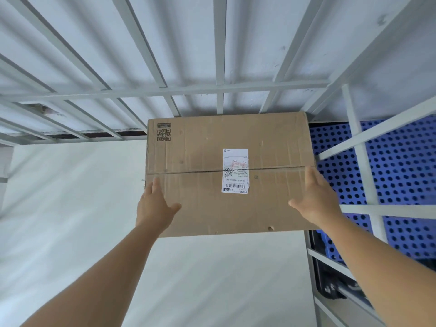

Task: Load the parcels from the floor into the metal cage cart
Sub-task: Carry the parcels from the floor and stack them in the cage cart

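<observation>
A brown cardboard parcel [200, 161] with a white shipping label and a printed QR code lies flat on the white floor of the metal cage cart [219, 88], pushed into the cart's far right corner against the grey bars. My left hand [154, 206] rests on the parcel's left edge, its fingers down the side and its thumb spread on top. On the right edge my right hand [316, 197] lies the same way, thumb on top. The fingertips of both hands are hidden behind the box sides.
Grey bars form the cart's back wall and its right side wall [361, 147]. Beyond the right wall lies a blue perforated pallet [398, 161]. A black caster wheel [330, 289] shows at lower right. White cart floor [70, 197] stretches left of and in front of the parcel.
</observation>
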Demonstrator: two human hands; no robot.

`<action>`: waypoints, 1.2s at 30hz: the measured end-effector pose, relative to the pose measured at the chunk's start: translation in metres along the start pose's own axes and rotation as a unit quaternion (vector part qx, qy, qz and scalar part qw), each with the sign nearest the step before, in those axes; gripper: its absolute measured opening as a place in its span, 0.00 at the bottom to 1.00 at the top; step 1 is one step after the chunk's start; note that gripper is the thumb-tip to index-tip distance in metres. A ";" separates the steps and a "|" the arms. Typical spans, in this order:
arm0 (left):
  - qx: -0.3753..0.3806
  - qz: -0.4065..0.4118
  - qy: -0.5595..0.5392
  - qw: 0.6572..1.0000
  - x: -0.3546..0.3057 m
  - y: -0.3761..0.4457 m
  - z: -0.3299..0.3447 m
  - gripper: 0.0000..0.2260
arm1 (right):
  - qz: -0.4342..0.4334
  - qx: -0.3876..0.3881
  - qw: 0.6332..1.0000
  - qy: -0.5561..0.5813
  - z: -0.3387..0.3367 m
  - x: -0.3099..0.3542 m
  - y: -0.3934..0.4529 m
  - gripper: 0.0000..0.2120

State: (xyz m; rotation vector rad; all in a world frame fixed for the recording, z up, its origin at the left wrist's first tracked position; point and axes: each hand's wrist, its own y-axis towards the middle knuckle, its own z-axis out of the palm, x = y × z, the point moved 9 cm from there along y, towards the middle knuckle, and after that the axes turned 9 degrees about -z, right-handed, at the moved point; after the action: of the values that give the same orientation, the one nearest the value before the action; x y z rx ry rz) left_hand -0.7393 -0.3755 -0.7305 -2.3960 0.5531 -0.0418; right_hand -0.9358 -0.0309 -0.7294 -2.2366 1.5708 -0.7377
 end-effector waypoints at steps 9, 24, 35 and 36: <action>-0.029 0.148 0.104 0.983 -0.041 -0.149 -0.075 0.35 | -0.071 0.018 0.996 -0.056 -0.076 0.067 -0.125 0.47; -0.092 0.295 0.116 0.944 -0.047 -0.382 -0.165 0.34 | -0.125 -0.077 0.989 -0.013 -0.184 0.116 -0.336 0.41; -0.068 0.466 0.158 0.868 -0.033 -0.513 -0.161 0.34 | 0.005 -0.198 0.980 0.013 -0.205 0.088 -0.526 0.40; -0.068 0.481 0.166 0.858 -0.031 -0.530 -0.157 0.33 | 0.027 -0.206 0.978 0.030 -0.206 0.083 -0.551 0.41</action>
State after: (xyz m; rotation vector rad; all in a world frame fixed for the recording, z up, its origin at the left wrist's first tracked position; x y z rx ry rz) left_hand -0.5934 -0.0945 -0.2760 -1.9762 1.9040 0.0267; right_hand -0.6039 0.0934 -0.2532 -2.4577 1.9535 -0.5020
